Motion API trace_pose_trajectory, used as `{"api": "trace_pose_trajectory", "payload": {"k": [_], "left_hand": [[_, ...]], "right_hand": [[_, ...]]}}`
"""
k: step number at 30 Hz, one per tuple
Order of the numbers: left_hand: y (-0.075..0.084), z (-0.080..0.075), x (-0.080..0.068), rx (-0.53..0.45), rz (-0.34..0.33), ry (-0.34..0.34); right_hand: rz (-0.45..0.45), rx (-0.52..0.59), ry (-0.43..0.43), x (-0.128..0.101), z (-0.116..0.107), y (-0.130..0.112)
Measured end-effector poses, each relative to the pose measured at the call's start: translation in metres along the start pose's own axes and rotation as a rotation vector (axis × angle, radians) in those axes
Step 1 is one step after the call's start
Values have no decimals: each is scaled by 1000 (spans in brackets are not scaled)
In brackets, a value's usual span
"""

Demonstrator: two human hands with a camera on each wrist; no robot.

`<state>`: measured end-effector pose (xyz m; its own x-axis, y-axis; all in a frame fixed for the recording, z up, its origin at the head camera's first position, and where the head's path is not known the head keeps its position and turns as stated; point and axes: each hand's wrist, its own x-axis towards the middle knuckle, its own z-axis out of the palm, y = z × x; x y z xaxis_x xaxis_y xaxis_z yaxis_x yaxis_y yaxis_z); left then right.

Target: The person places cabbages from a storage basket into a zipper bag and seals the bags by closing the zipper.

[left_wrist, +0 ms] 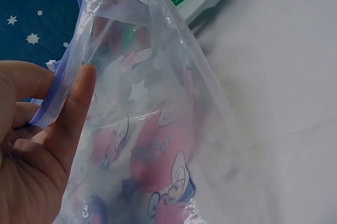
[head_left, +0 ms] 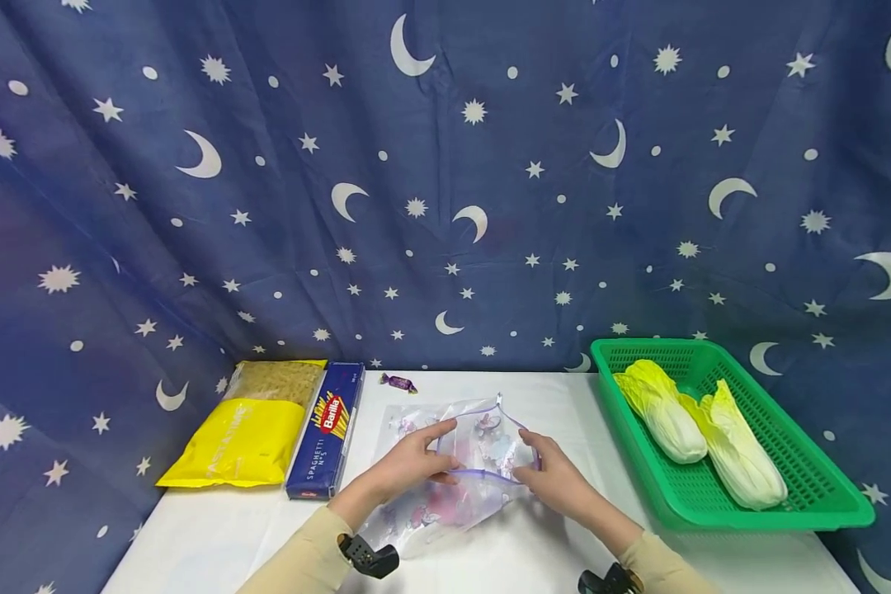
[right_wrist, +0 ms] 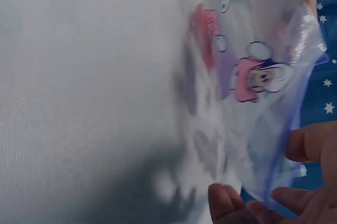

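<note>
Nearest the camera: cream sleeves (head_left: 304,540) on both forearms, black wrist devices (head_left: 369,557) strapped at the cuffs.

Far left of the white-covered table (head_left: 193,544): yellow plastic pack of pasta (head_left: 256,437) with a clear upper window. Just beside it, dark blue cardboard spaghetti box (head_left: 328,433), marked Barilla, printed face up, long axis running away from the camera. Beyond and right of the box, small purple twist-wrapped sweet (head_left: 398,383).

Left hand (head_left: 408,462): holds the left part of the bag mouth, purple edge between thumb and fingers in the left wrist view.

Translucent plastic zip bag (head_left: 445,507): mid-table, between the hands. Long axis slants from lower left to upper right; mouth toward the upper right, parted, closed end toward the lower left and the near side. Film glossy, creased, see-through. Print of pink and pale cartoon figures, a white star, purple strips along the mouth. Contents not discernible.

Right hand (head_left: 564,478): holds the right part of the mouth, thumb and fingers either side of the purple edge.

Right, well apart: green plastic mesh basket (head_left: 787,437) with two pale cabbages (head_left: 742,454) side by side, yellow-green leafy ends up-left, white bases nearer. Behind everything, blue star-and-moon cloth (head_left: 490,206).
</note>
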<state>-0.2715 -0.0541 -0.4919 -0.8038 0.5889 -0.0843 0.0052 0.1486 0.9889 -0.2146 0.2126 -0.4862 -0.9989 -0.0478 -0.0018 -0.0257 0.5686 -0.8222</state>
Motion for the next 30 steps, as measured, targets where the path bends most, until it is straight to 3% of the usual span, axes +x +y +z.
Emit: {"api": "trace_pose_trajectory", "payload": {"k": [7, 14, 23, 30], "left_hand": [[-3, -2, -2, -15, 4, 3], [-2, 0, -4, -24, -2, -3], [1, 0, -2, -7, 2, -33], [-1, 1, 0, -28, -8, -46]], "right_hand": [[-20, -51, -57, -9, -29, -23], [-46, -68, -71, -12, -96, -32], [49, -146, -38, -4, -192, -2], [109, -179, -25, -5, -243, 25]]}}
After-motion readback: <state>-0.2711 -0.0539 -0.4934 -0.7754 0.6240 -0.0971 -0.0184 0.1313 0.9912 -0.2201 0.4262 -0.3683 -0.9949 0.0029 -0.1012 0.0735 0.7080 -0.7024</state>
